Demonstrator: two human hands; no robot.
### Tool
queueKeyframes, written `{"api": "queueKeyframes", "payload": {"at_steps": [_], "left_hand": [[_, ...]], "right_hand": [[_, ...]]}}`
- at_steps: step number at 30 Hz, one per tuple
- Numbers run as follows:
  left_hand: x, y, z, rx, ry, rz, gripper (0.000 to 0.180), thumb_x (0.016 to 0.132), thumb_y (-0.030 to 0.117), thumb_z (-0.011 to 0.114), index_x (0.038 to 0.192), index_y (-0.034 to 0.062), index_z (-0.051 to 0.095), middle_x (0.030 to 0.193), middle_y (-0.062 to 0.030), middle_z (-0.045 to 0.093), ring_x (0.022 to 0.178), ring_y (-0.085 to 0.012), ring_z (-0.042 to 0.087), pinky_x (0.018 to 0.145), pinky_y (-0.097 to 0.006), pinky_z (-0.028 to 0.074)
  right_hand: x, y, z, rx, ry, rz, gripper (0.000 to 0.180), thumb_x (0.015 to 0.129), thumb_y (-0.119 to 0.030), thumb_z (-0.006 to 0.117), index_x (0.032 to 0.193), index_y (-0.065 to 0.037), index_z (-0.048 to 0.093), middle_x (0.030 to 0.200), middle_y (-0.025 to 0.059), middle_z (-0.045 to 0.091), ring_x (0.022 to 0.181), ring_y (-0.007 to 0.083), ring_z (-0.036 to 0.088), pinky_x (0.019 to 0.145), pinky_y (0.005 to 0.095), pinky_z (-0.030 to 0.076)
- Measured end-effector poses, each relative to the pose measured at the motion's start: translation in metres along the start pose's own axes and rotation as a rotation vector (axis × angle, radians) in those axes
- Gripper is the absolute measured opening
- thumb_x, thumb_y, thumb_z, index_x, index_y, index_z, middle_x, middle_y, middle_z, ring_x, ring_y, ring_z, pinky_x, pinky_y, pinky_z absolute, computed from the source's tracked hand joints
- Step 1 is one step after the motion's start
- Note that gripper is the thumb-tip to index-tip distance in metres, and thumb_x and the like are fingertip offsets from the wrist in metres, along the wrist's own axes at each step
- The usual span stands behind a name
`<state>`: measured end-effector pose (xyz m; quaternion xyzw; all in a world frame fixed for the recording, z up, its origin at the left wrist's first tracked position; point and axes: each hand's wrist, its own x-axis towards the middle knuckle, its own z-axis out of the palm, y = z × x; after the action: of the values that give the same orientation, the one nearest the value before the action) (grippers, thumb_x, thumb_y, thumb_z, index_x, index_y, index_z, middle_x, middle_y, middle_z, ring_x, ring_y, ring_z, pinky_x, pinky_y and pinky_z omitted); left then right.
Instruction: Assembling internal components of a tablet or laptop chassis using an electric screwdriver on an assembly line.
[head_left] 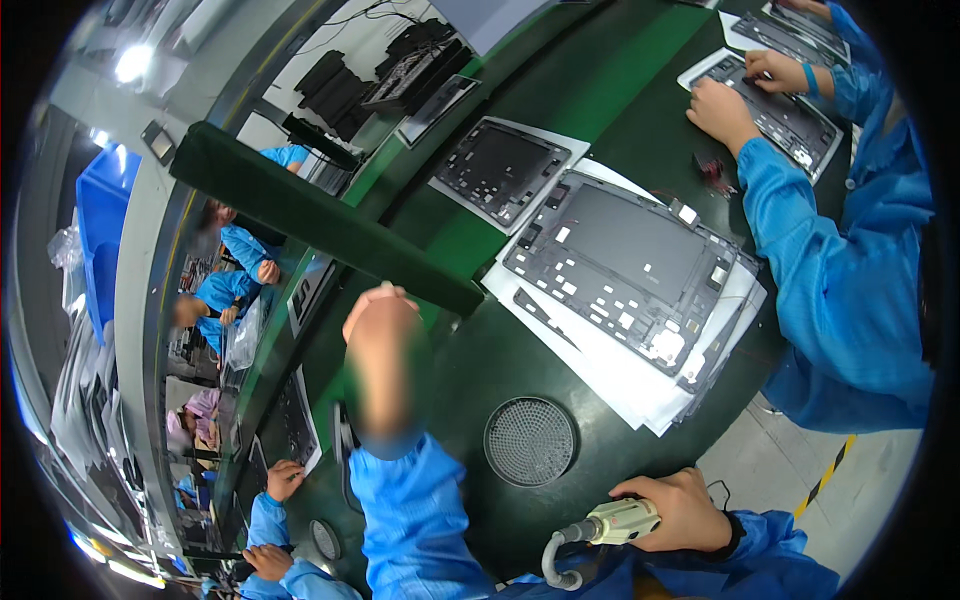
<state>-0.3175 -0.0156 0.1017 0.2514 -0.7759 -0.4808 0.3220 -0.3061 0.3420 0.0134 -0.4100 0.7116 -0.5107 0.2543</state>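
My right hand (692, 508) is wrapped around a pale yellow electric screwdriver (618, 521) near the table's front edge; a grey cable curves from its left end, and its other end is hidden. My left hand (383, 325) reaches forward at mid-table, below a dark green bar (320, 220). Its fingers look curled, and whatever they hold, if anything, is hidden. Between my hands lies a round dark mesh dish (530, 441). Beyond it, a dark device panel (625, 265) with small white and metallic patches rests on a stack of white sheets (590, 371).
Another dark panel (505, 172) lies on the green strip further back. At right, a co-worker in blue sleeves handles a panel (770, 118); a small red part (712, 172) lies nearby. At left, other co-workers' hands and a panel (297, 425) line the table. Black trays (335, 92) stand behind.
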Motion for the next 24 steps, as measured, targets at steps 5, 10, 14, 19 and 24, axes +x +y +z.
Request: {"api": "queueKeyframes", "payload": {"at_steps": [5, 10, 14, 19, 24], "left_hand": [[0.065, -0.018, -0.035, 0.030, -0.506, -0.126, 0.045, 0.070, 0.025, 0.074, 0.101, -0.0030, 0.057, 0.088, -0.0072, 0.061, 0.077, -0.0131, 0.058, 0.068, -0.028, 0.046], [0.115, -0.067, -0.056, -0.295, -0.759, -0.231, 0.040, 0.075, 0.017, 0.068, 0.108, 0.0004, 0.054, 0.100, -0.0089, 0.061, 0.089, -0.0212, 0.058, 0.079, -0.034, 0.046], [0.181, -0.152, -0.023, -0.175, -0.353, -0.419, 0.053, 0.073, 0.037, 0.072, 0.102, -0.0024, 0.053, 0.096, -0.0107, 0.059, 0.078, -0.0227, 0.060, 0.070, -0.036, 0.051], [0.213, -0.137, 0.073, 0.239, -0.113, -0.522, 0.048, 0.070, 0.042, 0.073, 0.084, -0.0006, 0.056, 0.076, -0.0071, 0.057, 0.053, -0.0159, 0.057, 0.043, -0.024, 0.047], [0.225, -0.148, 0.080, 0.424, -0.153, -0.453, 0.037, 0.074, 0.023, 0.068, 0.090, -0.0088, 0.058, 0.082, -0.0165, 0.062, 0.055, -0.0193, 0.062, 0.046, -0.025, 0.051]], "right_hand": [[0.006, -0.008, -0.004, 0.024, -0.011, 0.081, 0.038, 0.056, -0.020, 0.074, 0.090, -0.007, 0.066, 0.076, 0.0088, 0.067, 0.067, 0.0220, 0.066, 0.064, 0.0276, 0.051], [0.009, -0.025, 0.004, -0.016, 0.097, 0.149, 0.038, 0.055, -0.020, 0.075, 0.089, -0.006, 0.066, 0.076, 0.0094, 0.066, 0.068, 0.0229, 0.066, 0.065, 0.0281, 0.051], [0.016, -0.028, 0.008, -0.058, 0.093, 0.156, 0.037, 0.056, -0.020, 0.076, 0.088, -0.006, 0.066, 0.076, 0.0096, 0.066, 0.069, 0.0239, 0.066, 0.065, 0.0277, 0.052], [0.019, -0.034, 0.015, -0.080, 0.152, 0.280, 0.036, 0.058, -0.020, 0.076, 0.090, -0.007, 0.066, 0.076, 0.0084, 0.066, 0.068, 0.0232, 0.066, 0.064, 0.0272, 0.052], [0.020, -0.033, 0.014, -0.071, 0.129, 0.333, 0.038, 0.058, -0.022, 0.075, 0.091, -0.007, 0.065, 0.075, 0.0070, 0.067, 0.066, 0.0215, 0.066, 0.063, 0.0262, 0.052]]}}
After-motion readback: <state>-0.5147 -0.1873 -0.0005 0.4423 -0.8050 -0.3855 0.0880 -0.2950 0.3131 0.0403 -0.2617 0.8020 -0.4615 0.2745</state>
